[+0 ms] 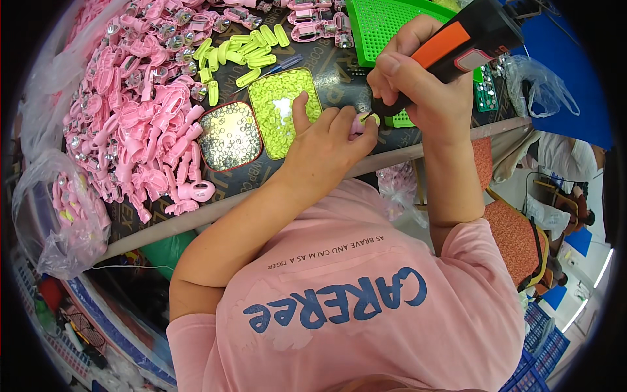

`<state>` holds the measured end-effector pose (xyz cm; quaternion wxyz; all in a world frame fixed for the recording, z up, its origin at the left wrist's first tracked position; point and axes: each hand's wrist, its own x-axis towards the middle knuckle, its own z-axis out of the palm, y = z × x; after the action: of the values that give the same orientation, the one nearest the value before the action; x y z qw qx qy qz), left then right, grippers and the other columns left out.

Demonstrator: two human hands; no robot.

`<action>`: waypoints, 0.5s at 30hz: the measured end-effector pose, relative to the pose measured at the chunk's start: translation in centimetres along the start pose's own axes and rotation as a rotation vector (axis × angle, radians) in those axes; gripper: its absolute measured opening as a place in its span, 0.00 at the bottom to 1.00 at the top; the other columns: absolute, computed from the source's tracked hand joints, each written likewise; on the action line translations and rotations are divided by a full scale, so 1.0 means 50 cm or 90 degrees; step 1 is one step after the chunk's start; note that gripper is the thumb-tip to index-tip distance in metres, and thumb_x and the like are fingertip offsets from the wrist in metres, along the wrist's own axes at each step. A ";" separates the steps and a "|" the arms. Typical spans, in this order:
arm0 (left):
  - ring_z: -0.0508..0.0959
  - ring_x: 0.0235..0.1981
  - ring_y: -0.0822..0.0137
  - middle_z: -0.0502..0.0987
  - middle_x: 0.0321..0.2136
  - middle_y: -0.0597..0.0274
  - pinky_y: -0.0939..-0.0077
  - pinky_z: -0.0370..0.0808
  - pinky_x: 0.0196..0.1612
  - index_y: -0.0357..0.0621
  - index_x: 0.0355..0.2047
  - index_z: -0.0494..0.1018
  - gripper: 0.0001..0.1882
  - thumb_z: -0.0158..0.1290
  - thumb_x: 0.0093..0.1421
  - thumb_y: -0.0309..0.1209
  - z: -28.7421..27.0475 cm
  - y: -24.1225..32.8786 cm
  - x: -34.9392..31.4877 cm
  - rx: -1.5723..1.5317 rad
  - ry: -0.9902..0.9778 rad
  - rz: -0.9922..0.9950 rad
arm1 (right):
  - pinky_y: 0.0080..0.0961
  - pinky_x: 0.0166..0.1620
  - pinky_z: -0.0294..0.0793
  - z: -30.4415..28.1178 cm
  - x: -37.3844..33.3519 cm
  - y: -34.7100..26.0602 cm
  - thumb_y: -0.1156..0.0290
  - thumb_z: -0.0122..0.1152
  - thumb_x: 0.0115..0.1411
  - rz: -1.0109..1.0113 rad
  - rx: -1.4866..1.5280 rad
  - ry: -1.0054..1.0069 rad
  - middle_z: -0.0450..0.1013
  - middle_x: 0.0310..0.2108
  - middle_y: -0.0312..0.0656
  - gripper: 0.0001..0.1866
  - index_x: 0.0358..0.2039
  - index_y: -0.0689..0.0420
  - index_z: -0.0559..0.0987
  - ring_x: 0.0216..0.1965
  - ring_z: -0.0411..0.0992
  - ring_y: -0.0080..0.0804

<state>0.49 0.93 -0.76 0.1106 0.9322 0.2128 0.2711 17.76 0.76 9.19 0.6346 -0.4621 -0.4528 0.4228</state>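
My left hand (326, 149) lies at the table's near edge, its fingers closed around a small pink plastic part (357, 125) with a yellow-green end. Most of that part is hidden by the fingers. My right hand (421, 91) grips a black and orange power screwdriver (447, 47), tilted so its dark tip comes down at the yellow-green end. Whether the tip touches a screw is too small to tell. Beside my left wrist, small yellow-green ring-like pieces (277, 136) fill a rectangular tray. Left of it, a shallow tray (228, 135) holds many small metal rings.
A large heap of pink plastic parts (144, 85) covers the table's left side. Yellow-green oval pieces (251, 49) and a blue-handled screwdriver (289, 63) lie beyond the trays. A green perforated basket (382, 29) stands at the back. Clear plastic bags (542, 85) hang right.
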 end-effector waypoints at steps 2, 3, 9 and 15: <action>0.77 0.40 0.63 0.74 0.41 0.60 0.23 0.59 0.59 0.55 0.49 0.76 0.17 0.55 0.58 0.30 0.002 -0.001 -0.001 -0.003 0.003 0.000 | 0.30 0.27 0.72 0.003 -0.001 0.000 0.83 0.61 0.58 0.009 -0.001 0.006 0.72 0.23 0.40 0.08 0.32 0.59 0.70 0.18 0.69 0.26; 0.77 0.40 0.63 0.75 0.41 0.60 0.23 0.59 0.59 0.55 0.49 0.76 0.17 0.55 0.58 0.30 0.003 -0.001 -0.001 -0.006 0.007 0.001 | 0.30 0.27 0.72 0.003 -0.001 0.001 0.83 0.61 0.58 0.010 -0.001 0.005 0.72 0.23 0.40 0.08 0.32 0.59 0.70 0.18 0.69 0.26; 0.77 0.41 0.63 0.75 0.43 0.59 0.23 0.59 0.59 0.55 0.50 0.76 0.17 0.55 0.58 0.30 -0.001 0.001 -0.002 -0.004 -0.010 -0.003 | 0.30 0.27 0.72 0.000 -0.003 0.003 0.84 0.60 0.58 0.004 0.013 -0.020 0.71 0.22 0.40 0.09 0.32 0.58 0.69 0.18 0.68 0.26; 0.76 0.42 0.61 0.74 0.44 0.56 0.29 0.62 0.59 0.54 0.49 0.76 0.18 0.55 0.58 0.30 0.004 0.003 -0.003 0.020 -0.011 0.009 | 0.30 0.25 0.71 0.002 -0.005 -0.003 0.86 0.59 0.57 -0.013 -0.131 -0.037 0.71 0.22 0.40 0.10 0.31 0.58 0.68 0.17 0.67 0.25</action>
<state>0.55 0.70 -0.94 0.0954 0.9376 0.2095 0.2605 17.64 0.49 9.28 0.5747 -0.5074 -0.5169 0.3808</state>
